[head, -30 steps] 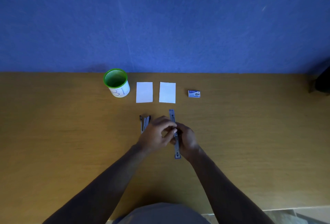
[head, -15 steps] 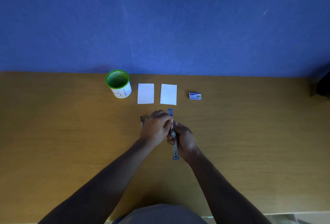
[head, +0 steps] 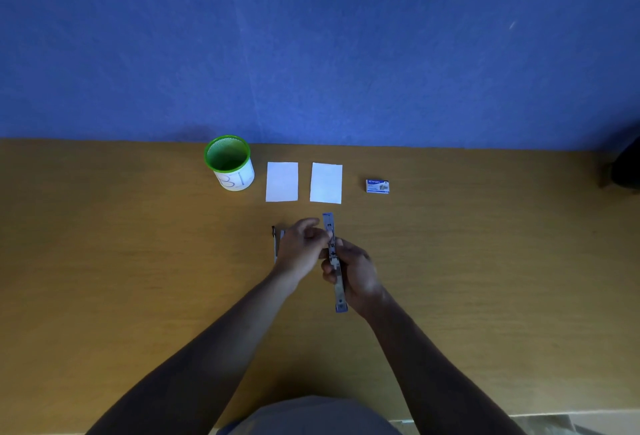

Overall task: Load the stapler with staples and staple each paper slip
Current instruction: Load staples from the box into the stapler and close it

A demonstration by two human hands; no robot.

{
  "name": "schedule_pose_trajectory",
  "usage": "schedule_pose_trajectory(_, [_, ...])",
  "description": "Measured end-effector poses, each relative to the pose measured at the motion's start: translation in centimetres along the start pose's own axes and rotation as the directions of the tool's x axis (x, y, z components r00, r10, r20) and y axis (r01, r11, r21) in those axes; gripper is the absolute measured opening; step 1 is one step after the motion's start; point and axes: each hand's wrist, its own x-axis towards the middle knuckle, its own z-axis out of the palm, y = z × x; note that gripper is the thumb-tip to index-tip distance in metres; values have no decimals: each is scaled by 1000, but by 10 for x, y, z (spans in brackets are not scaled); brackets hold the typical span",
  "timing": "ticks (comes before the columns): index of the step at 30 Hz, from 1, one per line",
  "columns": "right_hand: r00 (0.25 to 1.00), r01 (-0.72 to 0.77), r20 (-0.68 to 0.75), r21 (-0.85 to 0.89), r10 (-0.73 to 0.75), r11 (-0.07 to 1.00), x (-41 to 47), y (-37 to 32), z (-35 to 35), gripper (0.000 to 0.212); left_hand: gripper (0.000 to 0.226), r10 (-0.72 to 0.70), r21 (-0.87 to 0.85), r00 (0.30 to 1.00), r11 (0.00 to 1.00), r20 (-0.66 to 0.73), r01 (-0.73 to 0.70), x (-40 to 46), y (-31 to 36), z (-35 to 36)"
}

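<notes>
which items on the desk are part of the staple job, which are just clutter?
In the job:
- opened stapler, held by right hand, left hand at its track
- two paper slips
- staple box

Lying about:
- green-rimmed cup
- small tool behind the left hand, too hidden to identify

A blue wall [head: 311, 39] with a faintly mottled, textured surface fills the upper part of the view and meets the far edge of a wooden tabletop [head: 104, 261] in a warm yellow-brown tone. The light is dim and even. At the lower right, past the tabletop's near edge, a pale strip of floor [head: 571, 422] shows. A dark shape [head: 627, 164] sits at the far right edge.
</notes>
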Motion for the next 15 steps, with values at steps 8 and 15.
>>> schedule_pose_trajectory(8, [992, -103, 62, -50, 106, 993, -8, -4, 1, 28, 15, -26, -5, 1000, 1000, -17, 26, 3, -1, -2])
schedule_pose_trajectory(15, [980, -134, 143, -36, 138, 990, -9, -31, -1, 41, 15, 45, -3, 999, 999, -10, -45, -1, -8, 0])
